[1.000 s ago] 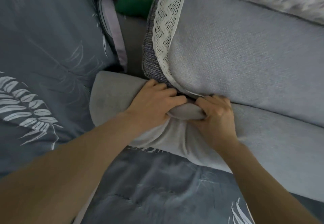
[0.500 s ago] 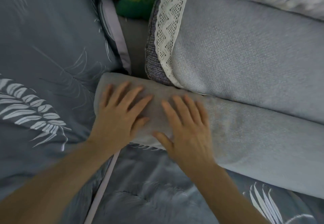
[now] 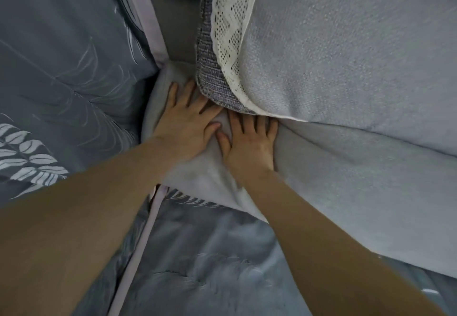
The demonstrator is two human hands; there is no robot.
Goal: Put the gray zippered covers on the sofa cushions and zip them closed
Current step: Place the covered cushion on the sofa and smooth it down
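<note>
1. Pressing flat, left hand [image 3: 186, 124] and right hand [image 3: 252, 142] rest on gray covered cushion [image 3: 346, 184], fingers straight, gripping nothing.
2. Gray covered cushion extends toward 4 o'clock; lace-trimmed cushion [image 3: 346, 56] lies at 1 o'clock.

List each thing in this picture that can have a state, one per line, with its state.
left hand: open, flat, pressing the lower cushion's end.
right hand: open, fingers spread, pressing beside it.
lower cushion: covered in gray, lying flat; zipper not visible.
upper cushion: lying along and over the lower cushion's far edge.
lace-trimmed cloth: draped over the upper cushion's end.
leaf-print bedding: spread out, creased.
</note>
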